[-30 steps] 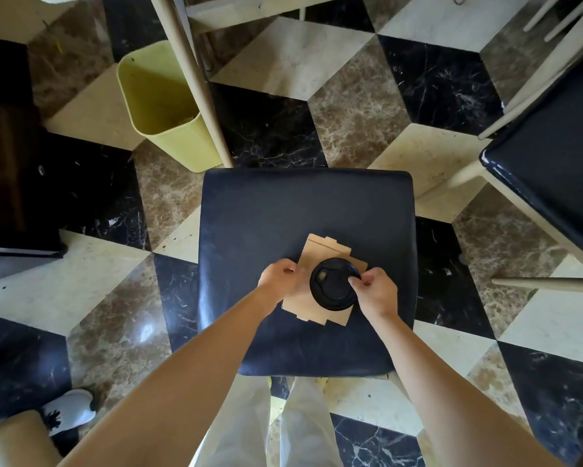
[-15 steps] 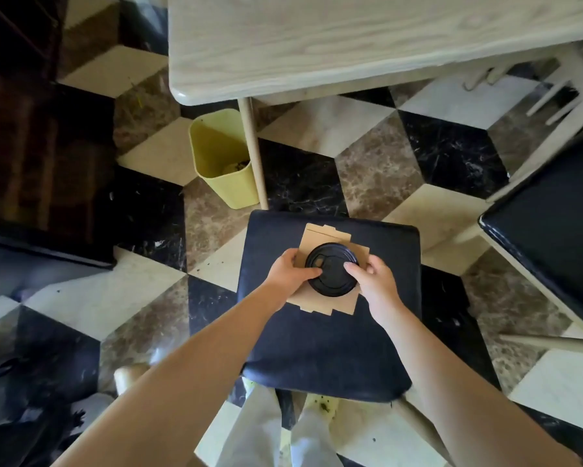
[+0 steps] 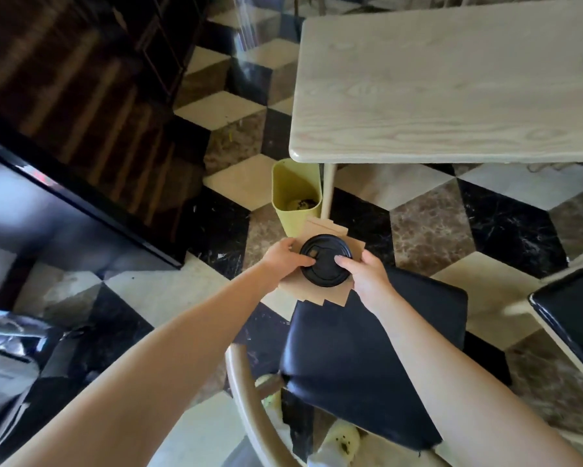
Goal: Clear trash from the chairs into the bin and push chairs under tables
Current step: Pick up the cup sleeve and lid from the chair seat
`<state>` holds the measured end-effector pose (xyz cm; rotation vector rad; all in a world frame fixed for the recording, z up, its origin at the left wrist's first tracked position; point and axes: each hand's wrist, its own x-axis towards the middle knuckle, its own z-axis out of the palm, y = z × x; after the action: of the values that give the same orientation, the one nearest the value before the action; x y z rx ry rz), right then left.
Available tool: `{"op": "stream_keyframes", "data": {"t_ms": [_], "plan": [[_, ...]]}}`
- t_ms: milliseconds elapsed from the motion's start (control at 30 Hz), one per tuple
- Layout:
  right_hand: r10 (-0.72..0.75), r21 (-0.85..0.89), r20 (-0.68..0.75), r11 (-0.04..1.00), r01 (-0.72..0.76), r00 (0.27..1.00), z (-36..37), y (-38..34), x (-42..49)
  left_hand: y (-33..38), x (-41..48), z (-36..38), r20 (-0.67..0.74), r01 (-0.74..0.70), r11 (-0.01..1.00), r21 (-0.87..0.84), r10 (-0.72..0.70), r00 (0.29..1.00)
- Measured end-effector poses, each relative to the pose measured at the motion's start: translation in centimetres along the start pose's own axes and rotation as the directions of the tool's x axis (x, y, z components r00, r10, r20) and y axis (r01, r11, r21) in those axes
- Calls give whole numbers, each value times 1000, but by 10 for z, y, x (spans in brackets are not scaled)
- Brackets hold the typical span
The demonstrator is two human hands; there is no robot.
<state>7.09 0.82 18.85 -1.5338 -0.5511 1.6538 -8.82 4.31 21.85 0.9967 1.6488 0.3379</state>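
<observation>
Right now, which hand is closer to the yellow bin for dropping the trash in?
Probably the left hand. It grips the bin-side edge of the cardboard carrying the black lid, and the yellow bin sits ahead, slightly left. The right hand holds the far side.

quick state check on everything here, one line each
left hand: gripping the cardboard's left edge
right hand: gripping its right edge, thumb on the lid
cardboard: held off the seat
black lid: lying flat on the cardboard
yellow bin: upright, open, some trash inside
chair: seat bare, not under the table
</observation>
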Motion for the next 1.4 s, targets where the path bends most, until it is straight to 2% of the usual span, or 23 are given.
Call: {"op": "stream_keyframes", "data": {"t_ms": [233, 400, 567, 767, 1000, 1167, 1400], "plan": [[45, -128, 63, 991, -37, 997, 77, -11, 11, -11, 12, -83, -37, 37, 997, -63, -39, 999], [46, -208, -31, 977, -51, 998, 134, -14, 45, -20, 52, -137, 5, 53, 995, -80, -52, 999], [78, -187, -106, 978, -97, 991, 191, -30, 81, -15, 105, -195, 94, 70, 996, -61, -64, 994], [113, -85, -29, 990, -115, 993, 244, -53, 120, 1, 148, -251, 86, 98, 990, -105, -89, 992], [146, -168, -144, 971, -170, 979, 261, -50, 177, 17, 189, -261, 136, 134, 989, -67, -124, 983], [244, 4, -225, 968, -250, 943, 259, -72, 204, 43, 226, -257, 168, 93, 995, 28, -96, 981], [279, 59, -291, 960, -274, 915, 262, -112, 305, 113, 323, -269, 206, -11, 984, 178, -26, 978]]}}
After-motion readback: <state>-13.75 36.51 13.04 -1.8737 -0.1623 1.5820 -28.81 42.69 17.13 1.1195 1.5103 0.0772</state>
